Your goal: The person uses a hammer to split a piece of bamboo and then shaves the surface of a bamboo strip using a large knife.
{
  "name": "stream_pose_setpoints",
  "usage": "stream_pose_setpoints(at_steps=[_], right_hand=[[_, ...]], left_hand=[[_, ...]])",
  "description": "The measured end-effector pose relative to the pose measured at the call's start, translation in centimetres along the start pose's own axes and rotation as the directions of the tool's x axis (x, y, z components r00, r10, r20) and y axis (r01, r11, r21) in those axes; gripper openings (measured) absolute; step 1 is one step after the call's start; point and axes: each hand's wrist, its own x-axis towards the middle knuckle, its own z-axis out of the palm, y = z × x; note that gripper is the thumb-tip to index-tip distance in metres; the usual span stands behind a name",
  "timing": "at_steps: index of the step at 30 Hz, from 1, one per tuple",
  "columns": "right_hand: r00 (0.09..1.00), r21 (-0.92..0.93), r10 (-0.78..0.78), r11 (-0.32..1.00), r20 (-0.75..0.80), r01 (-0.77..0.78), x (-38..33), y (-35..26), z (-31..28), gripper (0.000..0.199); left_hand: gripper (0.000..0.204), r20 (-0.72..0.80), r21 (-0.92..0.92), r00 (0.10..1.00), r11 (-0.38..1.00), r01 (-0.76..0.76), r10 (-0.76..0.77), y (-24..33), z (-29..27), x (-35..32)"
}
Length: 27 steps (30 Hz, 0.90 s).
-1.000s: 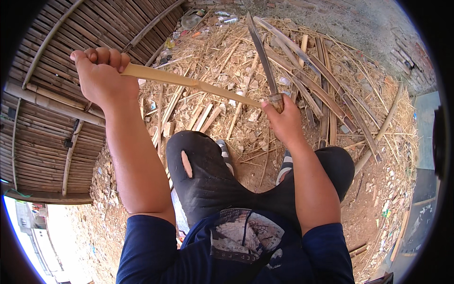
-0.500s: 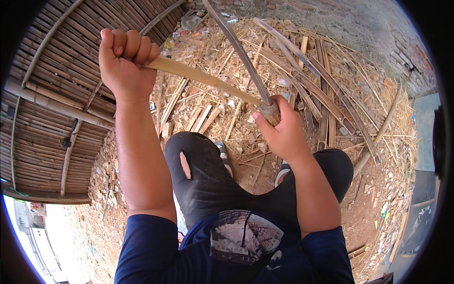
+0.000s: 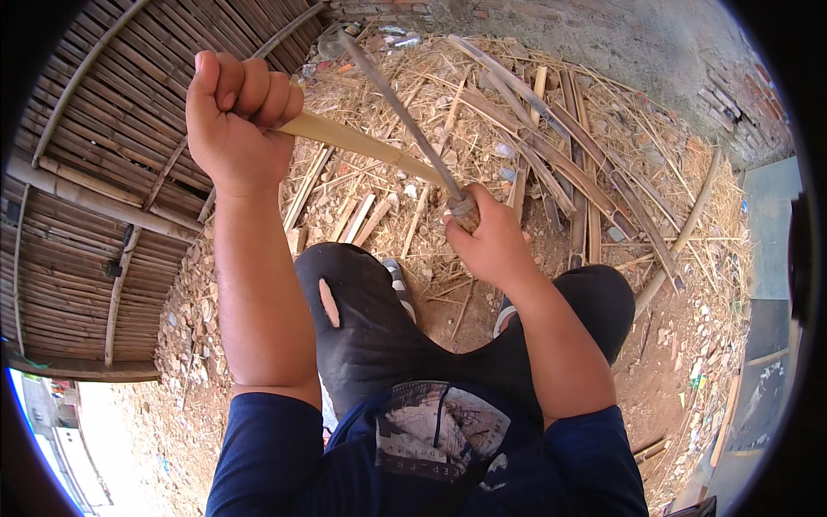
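Littered dirt ground (image 3: 689, 345): left hand (image 3: 237, 116) fisted on stiff, light bamboo strip (image 3: 362, 142); right hand (image 3: 491, 246) clenching knife (image 3: 396, 108) handle.

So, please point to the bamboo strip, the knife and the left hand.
bamboo strip (image 3: 362, 142): head view, middle of the pale strip.
knife (image 3: 396, 103): head view, middle of the blade.
left hand (image 3: 234, 116): head view, back of the fist.

left hand (image 3: 237, 116) raised higher with bamboo strip (image 3: 362, 142), knife blade (image 3: 396, 108) swung leftward
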Motion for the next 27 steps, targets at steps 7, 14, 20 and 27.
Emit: stream_pose_setpoints(at_steps=[7,14,20,27], right_hand=[[0.959,-0.155,0.265,0.956,0.101,-0.248,2.6,8.6,2.8,0.039],[0.998,-0.094,0.032,0.995,0.063,-0.026,0.8,2.7,1.5,0.036],[0.944,-0.265,0.299,0.929,0.136,-0.256,2.7,12.0,3.0,0.039],[0.995,-0.139,0.068,0.989,0.068,-0.058,0.7,5.8,3.9,0.039]], left_hand=[[0.043,-0.170,0.057,0.984,0.997,-0.045,0.055,-0.5,1.7,-0.5],[0.042,-0.060,0.053,0.997,0.998,-0.039,0.042,-0.3,1.0,-0.8],[0.042,-0.137,0.042,0.990,0.998,-0.038,0.043,-0.4,0.9,-1.4],[0.043,-0.138,0.006,0.988,0.997,-0.072,0.072,-0.2,0.0,-2.4]])
